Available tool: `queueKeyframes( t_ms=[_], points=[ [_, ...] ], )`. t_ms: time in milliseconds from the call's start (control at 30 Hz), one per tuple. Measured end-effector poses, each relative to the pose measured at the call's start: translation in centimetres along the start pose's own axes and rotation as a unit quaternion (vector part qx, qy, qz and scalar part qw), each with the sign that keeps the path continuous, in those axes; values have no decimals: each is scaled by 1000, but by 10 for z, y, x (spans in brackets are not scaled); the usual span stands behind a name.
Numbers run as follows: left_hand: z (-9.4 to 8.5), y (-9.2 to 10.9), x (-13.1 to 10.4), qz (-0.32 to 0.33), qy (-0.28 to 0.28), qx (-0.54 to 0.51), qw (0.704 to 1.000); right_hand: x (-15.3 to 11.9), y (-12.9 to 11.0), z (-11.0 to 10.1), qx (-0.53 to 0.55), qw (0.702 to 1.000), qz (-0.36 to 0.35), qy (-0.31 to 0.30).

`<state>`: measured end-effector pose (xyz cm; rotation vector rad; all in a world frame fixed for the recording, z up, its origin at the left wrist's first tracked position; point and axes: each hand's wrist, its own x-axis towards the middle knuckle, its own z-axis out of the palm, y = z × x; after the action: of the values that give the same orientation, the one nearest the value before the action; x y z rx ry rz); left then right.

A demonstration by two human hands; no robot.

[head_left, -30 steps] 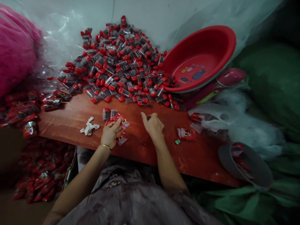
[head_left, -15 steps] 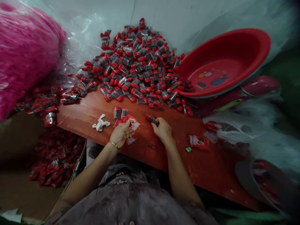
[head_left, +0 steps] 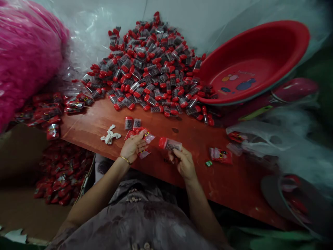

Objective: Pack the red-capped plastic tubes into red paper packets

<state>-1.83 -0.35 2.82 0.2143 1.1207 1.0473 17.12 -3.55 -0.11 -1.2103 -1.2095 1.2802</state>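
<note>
My right hand [head_left: 184, 161] pinches a small clear jar [head_left: 170, 144] with a red cap and dark contents, tilted on its side with the cap pointing left. My left hand [head_left: 132, 147], a bracelet at its wrist, has its thumb and fingers on a red printed packet [head_left: 147, 135] with a clear end. Another packet [head_left: 144, 153] lies just below those fingers. Behind the left hand two jars, one [head_left: 128, 123] and a second [head_left: 137, 124], stand on the wooden table [head_left: 197, 139]. White crumpled strips [head_left: 110, 135] lie to the left.
A large heap of red-capped jars [head_left: 153, 69] covers the back, beside a tilted red basin [head_left: 249, 66]. Filled packets [head_left: 49, 109] lie at left above a box of packets [head_left: 61, 177]. At right are a packet [head_left: 221, 155], a green sachet [head_left: 208, 163] and plastic bags [head_left: 275, 139].
My right hand has moved down and slightly right, and its jar has turned to lie nearly level, now plainly visible. The left hand stays at the packet. The whole view has shifted slightly.
</note>
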Motion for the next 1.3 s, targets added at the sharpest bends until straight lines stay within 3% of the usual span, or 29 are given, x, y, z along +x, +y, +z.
queueKeyframes(
  t_ms=[200,400,600,700,833,967,1133,1300],
  points=[
    [6,-7,-3,49,-9,31,998,-11,-4,13,36,998,49,-13],
    [13,-9,-8,130,23,56,990,-11,-1,25,20,1000,20,10],
    [22,-18,-10,116,10,33,993,-11,2,38,64,997,33,-16],
    [21,-24,-8,108,-44,37,992,-9,7,46,95,994,43,-14],
    [18,-23,-7,117,-128,54,983,-10,12,59,100,994,22,40],
    [18,-17,-12,112,-147,66,981,-13,10,68,113,993,24,16],
    [18,-24,-21,94,-187,176,962,-18,3,80,250,962,98,37],
    [16,-30,-21,115,-195,176,958,-18,4,74,187,979,71,37]
  ],
)
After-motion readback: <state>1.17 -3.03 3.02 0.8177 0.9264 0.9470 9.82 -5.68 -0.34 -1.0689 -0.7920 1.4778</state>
